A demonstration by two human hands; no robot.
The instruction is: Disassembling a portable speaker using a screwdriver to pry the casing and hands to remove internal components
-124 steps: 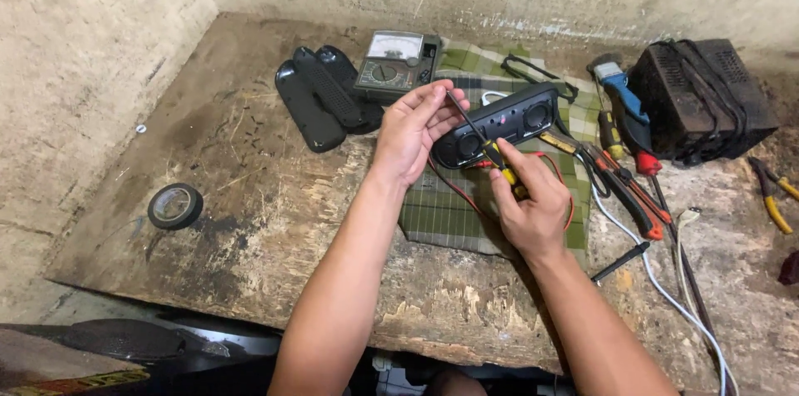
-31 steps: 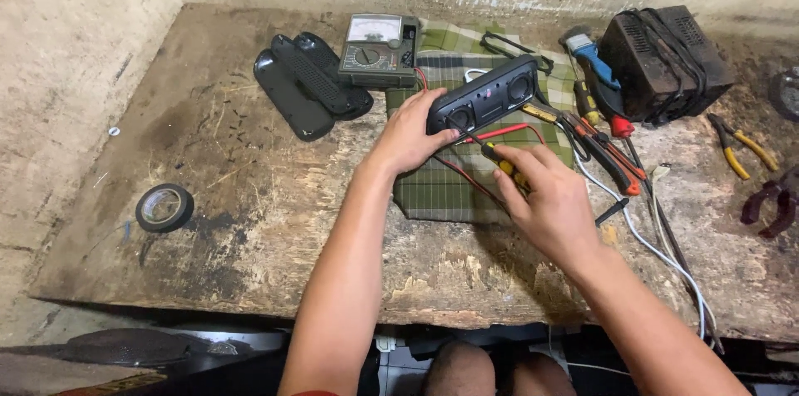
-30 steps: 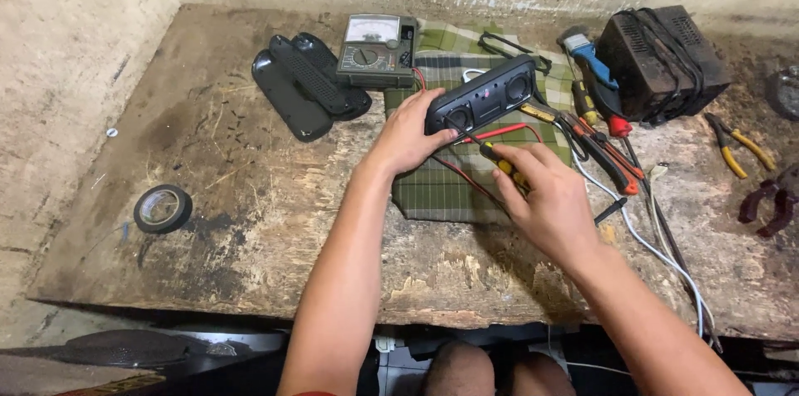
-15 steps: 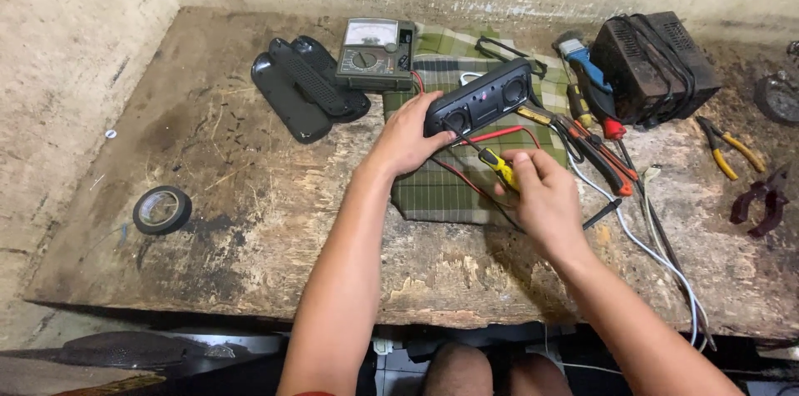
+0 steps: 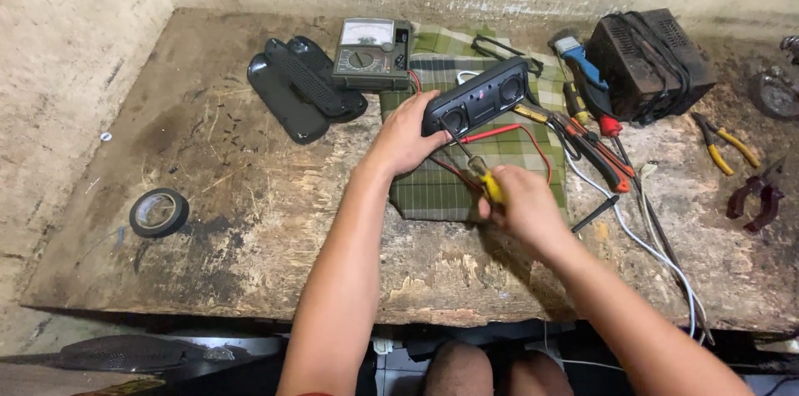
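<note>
left hand still gripped the near end of the black speaker, lying on the green checked cloth on the bench. right hand stayed closed around the yellow-handled screwdriver, drawn slightly back from half a second earlier, tip toward the speaker. meter unmoved behind.

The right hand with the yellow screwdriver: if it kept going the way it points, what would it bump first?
Probably the black speaker. The right hand aims its yellow-handled screwdriver up-left at the speaker's front, which the left hand steadies. Depth is hard to judge.
</note>
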